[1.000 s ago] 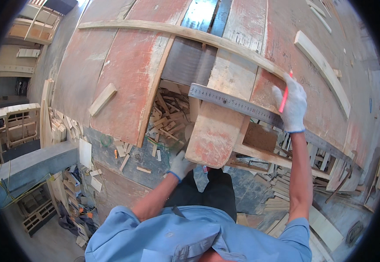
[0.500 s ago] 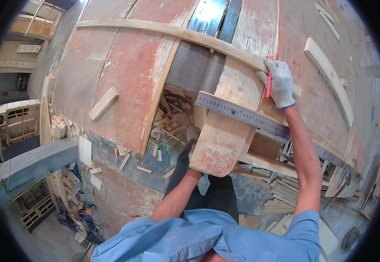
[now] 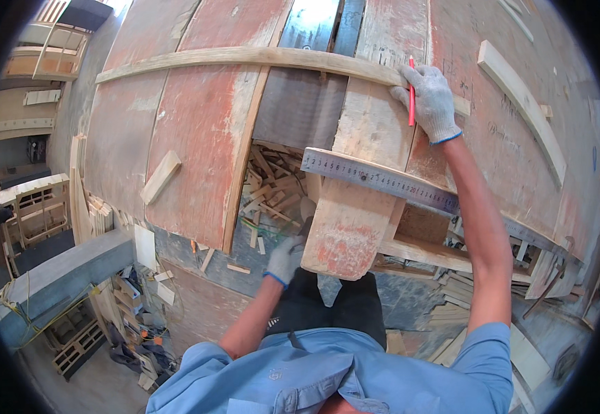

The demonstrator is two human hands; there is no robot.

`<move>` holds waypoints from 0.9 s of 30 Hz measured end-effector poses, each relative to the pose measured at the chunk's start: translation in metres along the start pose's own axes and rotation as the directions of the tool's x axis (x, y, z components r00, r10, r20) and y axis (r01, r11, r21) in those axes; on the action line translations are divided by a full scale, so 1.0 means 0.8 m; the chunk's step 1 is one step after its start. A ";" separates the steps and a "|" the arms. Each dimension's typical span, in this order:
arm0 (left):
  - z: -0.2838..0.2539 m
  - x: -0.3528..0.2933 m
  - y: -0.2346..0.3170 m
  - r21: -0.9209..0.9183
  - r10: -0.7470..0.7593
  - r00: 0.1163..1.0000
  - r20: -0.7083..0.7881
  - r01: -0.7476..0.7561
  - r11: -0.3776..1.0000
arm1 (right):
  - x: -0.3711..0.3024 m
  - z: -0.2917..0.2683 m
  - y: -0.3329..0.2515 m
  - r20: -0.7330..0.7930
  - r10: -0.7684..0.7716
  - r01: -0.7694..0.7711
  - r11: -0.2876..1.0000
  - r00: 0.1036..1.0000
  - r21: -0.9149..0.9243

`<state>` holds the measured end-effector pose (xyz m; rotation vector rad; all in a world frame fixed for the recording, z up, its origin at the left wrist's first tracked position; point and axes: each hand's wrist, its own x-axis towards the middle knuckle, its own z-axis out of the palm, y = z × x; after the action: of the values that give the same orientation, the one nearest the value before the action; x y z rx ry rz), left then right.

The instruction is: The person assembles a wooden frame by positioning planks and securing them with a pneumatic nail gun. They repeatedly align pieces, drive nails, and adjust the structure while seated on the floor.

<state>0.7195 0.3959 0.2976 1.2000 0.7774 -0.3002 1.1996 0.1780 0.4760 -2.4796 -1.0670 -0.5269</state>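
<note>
My right hand (image 3: pixel 432 105), in a pale knitted glove, is closed around the right end of a long, narrow wooden strip (image 3: pixel 245 56). A red pencil (image 3: pixel 411 96) is also held there, upright between the fingers. The strip lies across the worn red bench top (image 3: pixel 203 131) and spans the dark metal plate (image 3: pixel 300 103). My gloved left hand (image 3: pixel 285 261) is low beside the left edge of a jutting board (image 3: pixel 347 231), holding nothing I can see, its fingers loosely extended. A steel ruler (image 3: pixel 383 181) lies across that board, its right part passing behind my right forearm.
Offcuts (image 3: pixel 272 183) fill the opening below the metal plate. A short wood block (image 3: pixel 161 177) rests on the bench at left, and a curved wooden piece (image 3: pixel 524 107) at right. Stacked slats (image 3: pixel 458 290) lie below on the right. A grey beam (image 3: pixel 72 265) stands at lower left.
My left hand has come out from beneath the jutting board to its left side. My right hand still grips the strip and pencil. The view has shifted slightly.
</note>
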 end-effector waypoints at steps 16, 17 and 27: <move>0.045 -0.070 0.412 0.574 0.293 0.924 0.246 -0.383 0.724 | 0.004 0.012 0.007 0.000 0.049 -0.049 0.997 0.999 -0.051; 0.050 -0.036 0.429 0.646 0.430 0.862 0.267 -0.492 0.584 | -0.002 0.007 0.012 0.004 0.058 -0.057 0.995 0.998 -0.080; 0.051 0.256 0.583 0.809 0.739 0.333 0.586 -0.298 -0.507 | 0.005 0.019 0.011 -0.068 0.030 -0.036 0.996 0.997 -0.078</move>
<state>1.1568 0.5653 0.4998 3.0597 -0.3327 0.6307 1.2111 0.1820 0.4632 -2.5238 -0.9958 -0.6488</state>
